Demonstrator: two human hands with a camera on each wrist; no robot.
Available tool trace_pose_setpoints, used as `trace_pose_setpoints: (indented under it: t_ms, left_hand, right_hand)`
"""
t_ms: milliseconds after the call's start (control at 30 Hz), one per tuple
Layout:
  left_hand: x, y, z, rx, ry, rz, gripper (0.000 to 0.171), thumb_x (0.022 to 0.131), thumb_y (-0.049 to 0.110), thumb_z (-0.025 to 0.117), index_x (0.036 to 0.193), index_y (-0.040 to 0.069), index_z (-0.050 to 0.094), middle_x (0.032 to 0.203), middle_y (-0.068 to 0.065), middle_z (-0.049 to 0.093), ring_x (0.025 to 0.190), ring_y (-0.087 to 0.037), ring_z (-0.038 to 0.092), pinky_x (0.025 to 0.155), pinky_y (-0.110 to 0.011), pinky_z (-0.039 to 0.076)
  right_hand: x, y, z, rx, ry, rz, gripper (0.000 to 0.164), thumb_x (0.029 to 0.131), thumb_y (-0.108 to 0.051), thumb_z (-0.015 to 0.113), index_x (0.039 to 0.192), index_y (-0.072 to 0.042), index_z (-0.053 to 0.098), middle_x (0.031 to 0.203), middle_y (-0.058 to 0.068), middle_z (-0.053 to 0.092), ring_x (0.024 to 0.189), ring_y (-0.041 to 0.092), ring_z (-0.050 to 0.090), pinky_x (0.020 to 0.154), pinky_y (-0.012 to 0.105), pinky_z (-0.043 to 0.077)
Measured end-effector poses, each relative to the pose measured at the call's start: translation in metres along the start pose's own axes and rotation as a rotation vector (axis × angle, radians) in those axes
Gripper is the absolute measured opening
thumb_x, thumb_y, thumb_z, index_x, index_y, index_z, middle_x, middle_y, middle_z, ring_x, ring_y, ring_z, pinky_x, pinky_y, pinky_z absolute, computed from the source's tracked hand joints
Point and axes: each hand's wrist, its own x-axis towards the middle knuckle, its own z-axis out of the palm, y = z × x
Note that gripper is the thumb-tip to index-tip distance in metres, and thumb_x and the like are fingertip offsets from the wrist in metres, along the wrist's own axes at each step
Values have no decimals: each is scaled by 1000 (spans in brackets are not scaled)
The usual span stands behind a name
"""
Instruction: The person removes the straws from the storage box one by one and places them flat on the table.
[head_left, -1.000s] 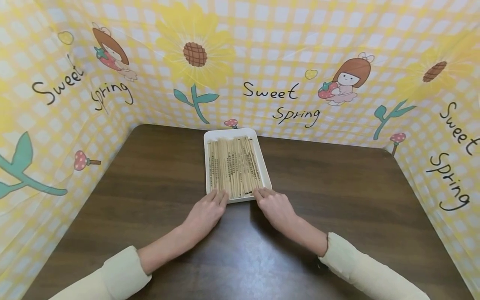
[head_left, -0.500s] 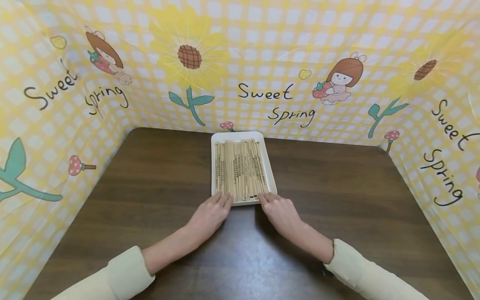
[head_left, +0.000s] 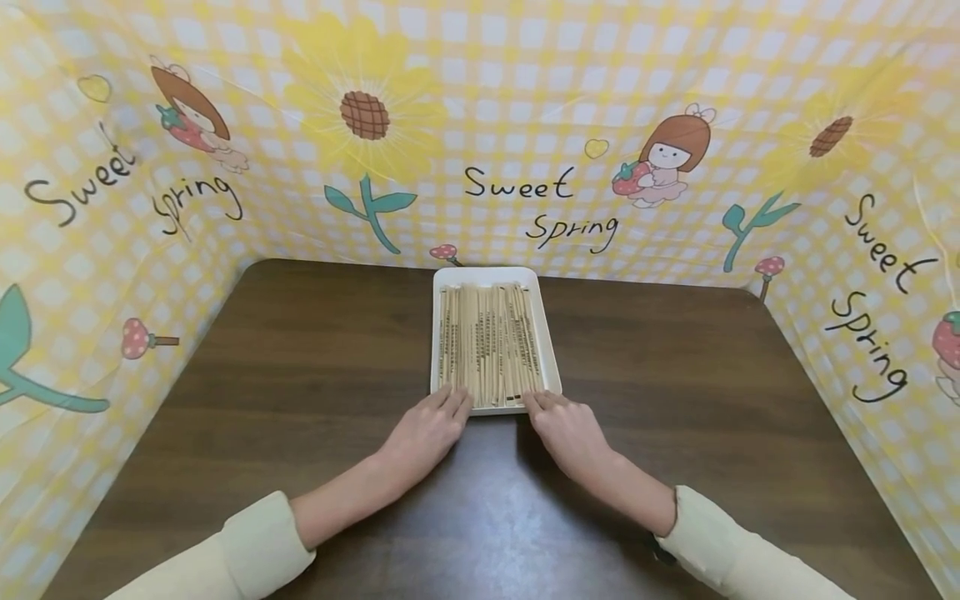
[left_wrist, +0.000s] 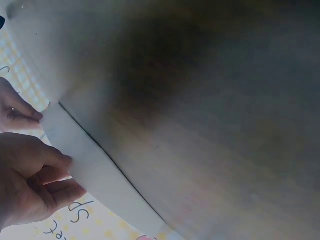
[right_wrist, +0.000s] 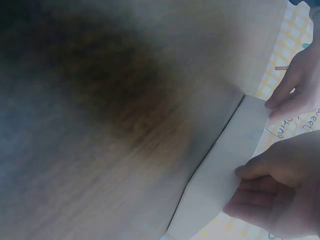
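A white rectangular tray (head_left: pixel 551 354) lies on the dark wooden table near its back edge. Long, thin beige paper-like strips (head_left: pixel 487 346) with dark print fill it side by side, running lengthwise. My left hand (head_left: pixel 423 429) grips the near left end of the tray, fingers over the rim. At the near right corner my right hand (head_left: pixel 570 425) holds the same wall in a similar way. In the left wrist view, the left thumb presses the outer face of the tray wall (left_wrist: pixel 95 160). The right wrist view shows the right thumb likewise against it.
The brown wooden table (head_left: pixel 300 358) spreads out on both sides of the tray. A yellow checked cloth (head_left: pixel 510 100) with flowers and "Sweet Spring" lettering stands as a wall along the back, left and right edges.
The tray, held in both hands, has slid to the right along the back of the table. The head view has also turned slightly right. Both hands keep their grip.
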Motion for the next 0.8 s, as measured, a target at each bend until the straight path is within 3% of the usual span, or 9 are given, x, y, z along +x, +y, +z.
trace_pose_setpoints:
  t_ms: [800]
  left_hand:
    - [28, 17, 11, -6, 48, 49, 28, 86, -2, 68, 114, -4, 69, 115, -18, 69, 106, -32, 67, 90, -34, 56]
  right_hand:
    - [-24, 20, -11, -1, -68, 60, 28, 79, 9, 70, 105, 1, 68, 97, 13, 73, 84, 26, 71, 46, 40, 57]
